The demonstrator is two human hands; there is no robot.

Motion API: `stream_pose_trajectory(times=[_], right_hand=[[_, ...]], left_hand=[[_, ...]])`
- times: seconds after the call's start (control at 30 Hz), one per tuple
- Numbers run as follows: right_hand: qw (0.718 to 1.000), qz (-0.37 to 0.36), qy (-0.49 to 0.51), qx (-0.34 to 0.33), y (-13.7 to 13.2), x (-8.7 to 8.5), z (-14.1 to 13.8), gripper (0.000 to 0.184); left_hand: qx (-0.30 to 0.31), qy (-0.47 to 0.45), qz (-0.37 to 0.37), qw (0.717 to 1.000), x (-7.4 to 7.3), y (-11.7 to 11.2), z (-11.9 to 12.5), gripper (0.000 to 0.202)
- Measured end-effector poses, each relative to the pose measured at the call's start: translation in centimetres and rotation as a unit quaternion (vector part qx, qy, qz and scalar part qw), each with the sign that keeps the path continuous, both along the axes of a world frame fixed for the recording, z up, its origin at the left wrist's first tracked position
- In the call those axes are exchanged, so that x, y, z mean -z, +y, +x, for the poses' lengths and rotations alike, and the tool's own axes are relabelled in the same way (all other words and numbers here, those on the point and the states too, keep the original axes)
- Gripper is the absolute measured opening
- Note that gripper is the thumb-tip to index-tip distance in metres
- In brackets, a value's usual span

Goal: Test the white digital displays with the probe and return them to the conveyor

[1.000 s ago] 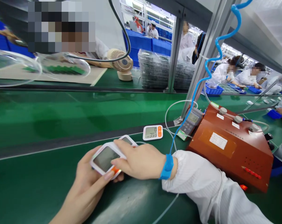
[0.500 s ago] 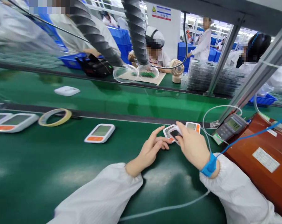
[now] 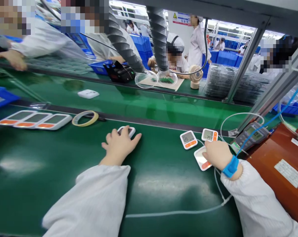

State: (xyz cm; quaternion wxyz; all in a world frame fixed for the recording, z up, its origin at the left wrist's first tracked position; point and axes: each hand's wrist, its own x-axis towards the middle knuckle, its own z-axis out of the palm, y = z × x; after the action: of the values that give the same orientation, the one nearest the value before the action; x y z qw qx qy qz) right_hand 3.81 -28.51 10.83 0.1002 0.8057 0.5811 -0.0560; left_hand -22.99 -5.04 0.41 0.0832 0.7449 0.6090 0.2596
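My left hand (image 3: 118, 146) lies with spread fingers over a white display unit (image 3: 131, 131), hiding most of it. My right hand (image 3: 216, 154) has its fingers closed at the right edge of another white unit with an orange button (image 3: 200, 157), which sits tilted on the bench. Behind it, a white unit (image 3: 188, 140) with two orange buttons has a lit screen. Next to that, a similar unit (image 3: 209, 134) shows digits, partly behind my right hand. Thin clear tubing (image 3: 173, 214) runs from near these units across the bench. A blue band (image 3: 230, 167) is round my right wrist.
Several white units (image 3: 53, 121) lie in a row at the left, beside a tape roll (image 3: 85, 118). A grey meter (image 3: 252, 135) rests by a brown case (image 3: 287, 164) at the right. Another white unit (image 3: 88, 93) lies on the green strip beyond. Co-workers sit across.
My hands were together around a unit; now they are apart. The left hand has moved left onto the separate unit. A tilted unit now shows under my right hand, and the view has shifted left.
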Motion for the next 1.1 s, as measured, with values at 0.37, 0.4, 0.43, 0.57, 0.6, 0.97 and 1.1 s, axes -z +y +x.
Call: stream_pose_trajectory(times=[0.37,0.4,0.43,0.57,0.6,0.97,1.1], right_hand=[[0.827,-0.039,0.275,-0.489,-3.3,5.7,-9.3,0.050],[0.836,-0.022,0.269,-0.478,-3.4,6.3,-9.6,0.049],[0.842,-0.005,0.267,-0.469,-3.4,6.8,-9.8,0.047],[0.872,0.039,0.254,-0.416,-2.2,6.7,-9.3,0.019],[0.888,0.042,0.242,-0.390,-1.8,6.4,-9.0,0.011],[0.921,0.150,0.287,-0.215,-0.9,0.8,-3.8,0.041],[0.898,0.221,0.312,-0.219,-0.5,1.5,-3.5,0.032]], left_hand=[[0.221,-0.094,-0.042,0.970,0.0,-2.5,3.6,0.071],[0.222,-0.145,-0.062,0.962,-0.1,-3.0,4.0,0.070],[0.215,-0.208,-0.091,0.950,-0.2,-3.5,4.5,0.069],[0.189,-0.491,-0.212,0.823,-0.9,-6.1,6.6,0.063],[0.189,-0.545,-0.228,0.784,-1.2,-6.8,7.1,0.062],[0.173,-0.712,-0.420,0.535,-2.4,-14.4,9.0,0.050],[0.239,-0.684,-0.455,0.517,-1.1,-14.5,9.8,0.042]])
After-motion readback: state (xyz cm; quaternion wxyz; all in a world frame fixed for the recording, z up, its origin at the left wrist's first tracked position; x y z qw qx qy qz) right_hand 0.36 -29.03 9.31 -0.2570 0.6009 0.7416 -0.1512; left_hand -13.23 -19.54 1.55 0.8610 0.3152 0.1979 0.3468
